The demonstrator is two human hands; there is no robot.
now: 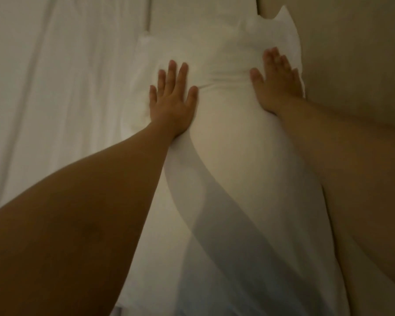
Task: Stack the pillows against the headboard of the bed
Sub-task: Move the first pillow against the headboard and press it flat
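A long white pillow (pixel 233 144) lies along the beige headboard (pixel 351 65), which fills the right side of the view. My left hand (pixel 171 103) rests flat on the pillow's left half, fingers spread. My right hand (pixel 276 80) presses flat on the pillow's right edge, close to the headboard. Creases run in the fabric between the two hands. Under the pillow's left edge a second white pillow layer (pixel 141 65) peeks out. Neither hand grips anything.
A white sheet (pixel 55 87) with long folds covers the bed on the left. A pale strip of wall or bed edge (pixel 203 14) shows at the top beyond the pillow. The light is dim.
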